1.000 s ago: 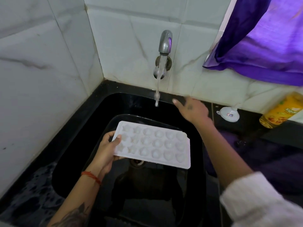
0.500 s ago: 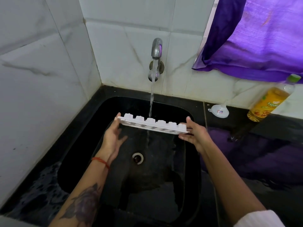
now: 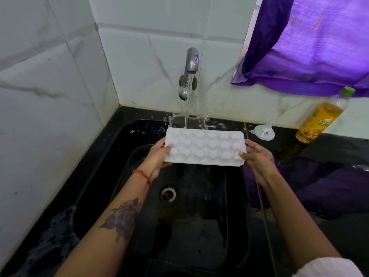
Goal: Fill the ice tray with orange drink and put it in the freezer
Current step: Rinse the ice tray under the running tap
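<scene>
A white ice tray [image 3: 205, 147] with several small moulded cells is held over the black sink [image 3: 111, 176], its far edge under the running tap [image 3: 191, 62]. Water splashes off that edge. My left hand [image 3: 157, 154] grips the tray's left end, thumb on top. My right hand [image 3: 257, 156] holds the right end, fingers along its edge. A bottle of orange drink [image 3: 321, 118] with a green cap stands on the counter at the right, against the wall.
A small white funnel [image 3: 263, 132] lies on the black counter between sink and bottle. A purple curtain [image 3: 309, 43] hangs above the counter at the upper right. White marble tiles close the left and back. The sink drain [image 3: 168, 193] lies below the tray.
The tray, held on edge half a second ago, now faces me flat under the stream. One second ago only my left hand held it; my right hand came from the tap to its right end.
</scene>
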The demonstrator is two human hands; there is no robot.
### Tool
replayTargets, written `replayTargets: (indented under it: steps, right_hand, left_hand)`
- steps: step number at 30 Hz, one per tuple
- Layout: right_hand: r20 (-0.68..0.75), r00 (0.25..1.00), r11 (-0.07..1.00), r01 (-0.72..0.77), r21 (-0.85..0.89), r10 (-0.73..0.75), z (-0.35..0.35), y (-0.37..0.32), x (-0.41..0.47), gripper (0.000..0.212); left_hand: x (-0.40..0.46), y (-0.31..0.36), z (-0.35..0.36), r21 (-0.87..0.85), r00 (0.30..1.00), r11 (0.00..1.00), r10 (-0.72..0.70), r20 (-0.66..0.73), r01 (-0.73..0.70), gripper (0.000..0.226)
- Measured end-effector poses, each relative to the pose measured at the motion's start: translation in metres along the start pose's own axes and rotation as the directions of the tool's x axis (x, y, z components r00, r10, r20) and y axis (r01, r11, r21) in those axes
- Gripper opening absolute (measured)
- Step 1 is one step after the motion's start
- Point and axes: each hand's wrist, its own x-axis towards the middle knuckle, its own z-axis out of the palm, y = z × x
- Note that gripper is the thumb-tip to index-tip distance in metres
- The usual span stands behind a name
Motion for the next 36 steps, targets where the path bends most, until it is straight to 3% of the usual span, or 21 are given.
replayTargets:
  steps: [5, 9, 12, 17, 23, 31, 36]
  right_hand:
    - [-0.029, 0.989, 0.989, 0.142, -0.034, -0.143, -0.011, -0.016, 0.003, 0.06]
    - [-0.049, 0.98, 0.976, 0.186, -0.113, -0.192, -0.024, -0.029, 0.01, 0.062]
    - [-0.03, 0.986, 0.969, 0.157, -0.19, -0.165, -0.029, -0.024, 0.018, 0.062]
    - [0.081, 0.997, 0.945, 0.034, -0.326, -0.008, -0.006, 0.009, 0.031, 0.057]
    - [0.234, 0.966, 0.936, -0.019, -0.351, 0.107, 0.055, 0.034, 0.04, 0.049]
    - [0.313, 0.949, 0.909, 0.1, -0.404, 0.035, 0.109, 0.013, 0.035, 0.052]
    - [0.355, 0.933, 0.821, 0.251, -0.512, -0.063, 0.132, -0.014, 0.035, 0.047]
  left_hand:
    - [0.009, -0.001, 0.033, 0.155, 0.997, 0.985, -0.073, -0.003, 0.072, 0.04]
    - [0.009, -0.003, 0.058, 0.093, 0.992, 0.988, -0.126, 0.014, 0.124, 0.041]
    - [0.01, 0.003, 0.06, 0.006, 0.996, 0.996, -0.084, -0.035, 0.084, 0.038]
    - [0.01, 0.008, 0.026, 0.0, 0.975, 1.0, 0.009, -0.224, -0.009, 0.039]
    - [0.0, 0.013, -0.034, 0.069, 0.916, 0.998, 0.017, -0.4, 0.012, 0.037]
    - [-0.01, 0.005, -0.081, -0.013, 0.866, 0.999, -0.042, -0.498, 0.041, 0.035]
    - [-0.009, -0.009, -0.091, -0.103, 0.853, 0.99, -0.133, -0.505, 0.093, 0.04]
